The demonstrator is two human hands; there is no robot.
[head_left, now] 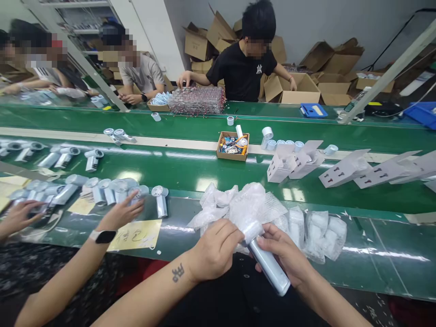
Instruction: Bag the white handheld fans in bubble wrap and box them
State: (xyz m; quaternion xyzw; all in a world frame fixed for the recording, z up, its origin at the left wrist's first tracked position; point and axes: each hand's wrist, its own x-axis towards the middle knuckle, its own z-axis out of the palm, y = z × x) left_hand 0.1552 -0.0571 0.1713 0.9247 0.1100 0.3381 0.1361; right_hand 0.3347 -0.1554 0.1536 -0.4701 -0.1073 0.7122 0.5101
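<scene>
- Held low at the near edge of the bench: a pale silver-blue cylindrical device with a smooth glossy plastic body (269,268), tilted, lower end toward the right wrist, upper end capped in a thin clear plastic bag (252,230).
- Right hand (288,256) wrapped around the cylinder from the right, fingers closed on its body, thumb near the bagged top.
- Left hand (214,250) curled shut on the bag and the upper end of the same cylinder, knuckles up; small dark tattoo on the forearm behind it.
- Just beyond both hands, a heap of crumpled clear plastic bags (238,204), touching the held piece at its top.
- Right of the heap, a cluster of small bagged white parts (320,231) lying on the dark green bench top (381,254), near the front edge.
- Open bench surface farther right of that cluster.
- At left, a co-worker's hand with a black smartwatch (121,213) resting by a row of silver cylindrical devices (102,190), beside a yellow paper note (136,234).
- Behind, the green conveyor belt (190,170) carrying a small open cardboard box of parts (233,146) and folded white cardboard cartons (293,163), well apart from the hands.
</scene>
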